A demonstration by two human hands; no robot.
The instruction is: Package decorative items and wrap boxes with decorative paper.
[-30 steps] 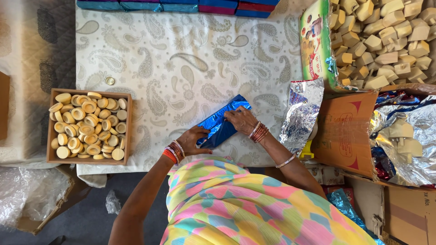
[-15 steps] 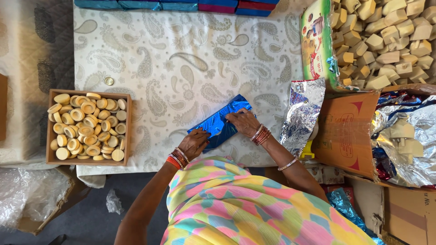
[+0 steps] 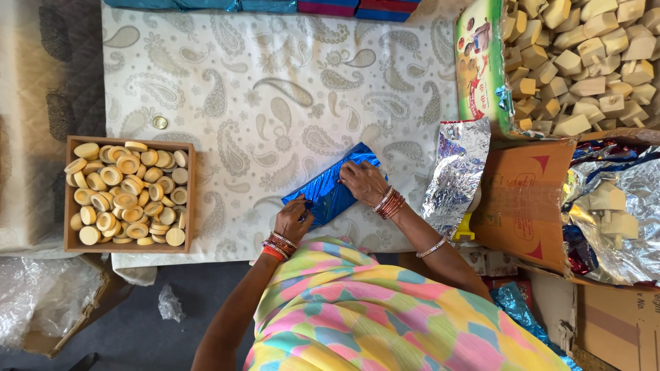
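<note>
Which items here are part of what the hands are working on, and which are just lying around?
In hand:
- blue foil-wrapped packet, pressed by left hand and right hand
- silver foil sheet, beside the packet

Lying about:
- wooden tray of round discs
- coin
- pile of wooden blocks
- cardboard box
- crumpled plastic

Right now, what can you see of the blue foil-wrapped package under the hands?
The shiny blue foil-wrapped rectangular package lies flat and skewed on the white paisley-printed cloth. Its wrapping looks creased and reflective. The left hand presses on its near-left end; the right hand rests on its far-right end.
</note>
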